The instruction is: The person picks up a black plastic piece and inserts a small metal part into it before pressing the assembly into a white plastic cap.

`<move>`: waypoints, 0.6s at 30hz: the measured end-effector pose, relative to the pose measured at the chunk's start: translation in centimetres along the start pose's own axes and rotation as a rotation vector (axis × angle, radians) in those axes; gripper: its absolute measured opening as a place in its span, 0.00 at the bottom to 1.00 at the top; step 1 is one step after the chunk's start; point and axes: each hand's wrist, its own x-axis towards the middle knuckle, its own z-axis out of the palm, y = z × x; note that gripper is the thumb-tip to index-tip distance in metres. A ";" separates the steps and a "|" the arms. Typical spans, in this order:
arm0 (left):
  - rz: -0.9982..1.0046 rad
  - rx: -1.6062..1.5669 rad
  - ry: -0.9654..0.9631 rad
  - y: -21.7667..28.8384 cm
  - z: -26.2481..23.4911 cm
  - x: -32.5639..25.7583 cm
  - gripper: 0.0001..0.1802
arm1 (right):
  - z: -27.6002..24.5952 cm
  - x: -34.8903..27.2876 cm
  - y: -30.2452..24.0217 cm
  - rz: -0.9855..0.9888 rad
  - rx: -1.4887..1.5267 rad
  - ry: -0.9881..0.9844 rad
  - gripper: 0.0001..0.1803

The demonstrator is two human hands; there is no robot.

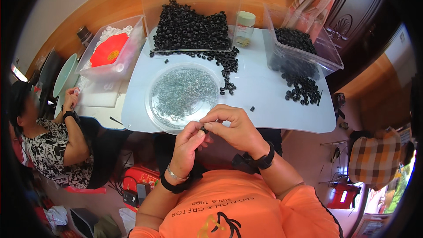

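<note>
My left hand point(188, 143) and my right hand point(233, 128) meet at the near edge of the white table point(264, 101). Their fingertips pinch one small black ring point(204, 129) between them. Just beyond the fingers sits a round clear lid point(185, 94) filled with fine grey metal pins. Farther back a large heap of black rings point(191, 28) spills out of a clear bin tipped on its side. A trail of loose rings point(227, 68) runs from the heap toward the lid.
At the right stands a clear bin point(302, 50) of black rings, with more scattered rings point(304, 90) in front of it. A small jar point(244, 28) stands at the back. At the left are a bin with a red lid point(110, 50) and another seated person point(53, 141).
</note>
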 end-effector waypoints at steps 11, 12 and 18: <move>-0.043 -0.368 0.000 -0.1 1.1 -0.7 0.13 | 1.0 -2.1 0.9 -0.318 -0.450 0.140 0.17; -0.042 -0.328 0.023 -0.1 1.3 -0.8 0.13 | 0.8 -2.2 0.9 -0.376 -0.511 0.135 0.16; 0.022 -0.191 0.018 -0.3 0.8 -1.2 0.11 | -4.5 -3.3 1.9 -0.280 -0.738 0.350 0.10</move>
